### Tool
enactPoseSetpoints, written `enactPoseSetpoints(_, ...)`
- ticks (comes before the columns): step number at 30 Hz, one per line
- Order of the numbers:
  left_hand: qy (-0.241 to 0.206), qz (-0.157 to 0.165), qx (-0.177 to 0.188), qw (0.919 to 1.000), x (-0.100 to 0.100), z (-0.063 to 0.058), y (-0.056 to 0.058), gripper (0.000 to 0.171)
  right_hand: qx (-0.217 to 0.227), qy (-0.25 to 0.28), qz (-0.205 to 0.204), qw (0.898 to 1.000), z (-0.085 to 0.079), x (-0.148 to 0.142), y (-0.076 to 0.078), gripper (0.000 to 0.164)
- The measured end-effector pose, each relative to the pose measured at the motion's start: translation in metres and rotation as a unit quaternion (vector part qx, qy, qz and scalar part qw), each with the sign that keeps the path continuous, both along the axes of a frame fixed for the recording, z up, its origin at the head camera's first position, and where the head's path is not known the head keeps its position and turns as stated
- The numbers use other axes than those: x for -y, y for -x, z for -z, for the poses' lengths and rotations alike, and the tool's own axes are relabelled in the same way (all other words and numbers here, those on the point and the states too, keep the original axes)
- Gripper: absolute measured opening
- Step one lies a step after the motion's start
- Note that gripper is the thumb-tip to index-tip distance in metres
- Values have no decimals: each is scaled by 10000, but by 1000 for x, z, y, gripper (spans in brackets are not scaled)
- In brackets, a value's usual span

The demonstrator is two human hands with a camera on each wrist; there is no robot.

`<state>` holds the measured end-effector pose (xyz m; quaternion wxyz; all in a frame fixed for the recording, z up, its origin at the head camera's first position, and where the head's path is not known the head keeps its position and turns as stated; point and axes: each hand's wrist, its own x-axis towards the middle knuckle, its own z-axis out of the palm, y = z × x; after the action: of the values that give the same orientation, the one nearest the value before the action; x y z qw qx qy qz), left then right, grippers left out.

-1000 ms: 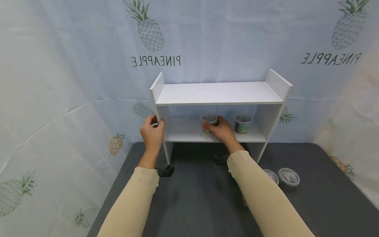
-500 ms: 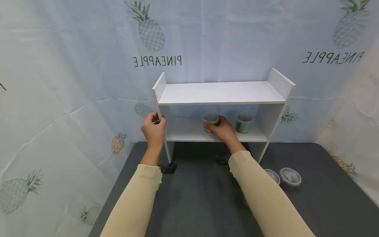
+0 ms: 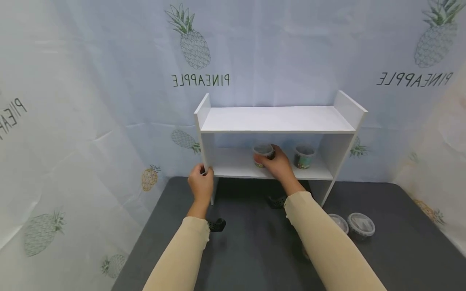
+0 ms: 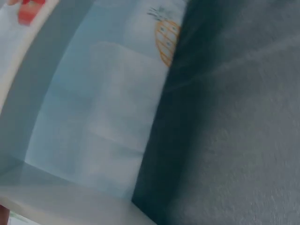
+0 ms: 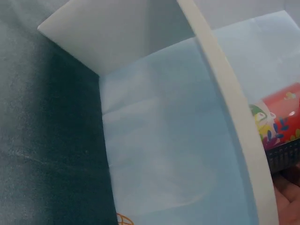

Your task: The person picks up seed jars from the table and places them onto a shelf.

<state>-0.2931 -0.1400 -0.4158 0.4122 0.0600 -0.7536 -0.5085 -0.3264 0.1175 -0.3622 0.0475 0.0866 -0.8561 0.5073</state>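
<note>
A white two-tier shelf rack [image 3: 276, 119] stands against the backdrop. My left hand [image 3: 202, 184] grips the front edge of its left side panel, near the lower shelf, with fingers outside the panel. On that lower shelf, my right hand [image 3: 278, 163] holds a plastic tub [image 3: 259, 164] with a clear lid, thumb in front and fingers round its far right side. In the right wrist view the tub [image 5: 281, 115] shows a red printed wrapper. A second tub [image 3: 303, 157], with a green print, stands right of my right hand on the same shelf.
Two lidded tubs [image 3: 361, 224] stand on the dark table [image 3: 251, 250] right of my right sleeve, one partly hidden by it. Another small item [image 3: 305, 253] peeks out beside that sleeve. Black perforated pieces [image 3: 217, 225] show by both wrists. A pineapple-print cloth [image 3: 291, 48] hangs behind.
My left hand has slid down the left side panel to the lower shelf's level. My right hand still holds the tub in about the same place. The head view has shifted slightly.
</note>
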Motion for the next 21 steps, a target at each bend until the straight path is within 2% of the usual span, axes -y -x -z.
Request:
enactPoseSetpoints(4, 31, 9, 124, 9999, -1, 3, 0, 17, 4, -29, 76, 10000, 2, -3, -4, 109)
enactPoseSetpoints(9, -86, 4, 130, 9999, 2, 3, 0, 17, -16, 101, -139, 9999, 1, -11, -17, 106)
enactPoseSetpoints(13, -79, 36, 135, 9999, 2, 4, 1, 17, -153, 42, -339, 9993, -1, -29, -39, 100)
enactPoseSetpoints(17, -125, 63, 127, 9998, 2, 5, 1, 18, -513, -169, -562, 9970, -6, -58, -63, 92)
enactPoseSetpoints(21, -237, 119, 159, 9995, 3, 5, 1, 18, -727, -438, -516, 9951, -8, -88, -90, 83)
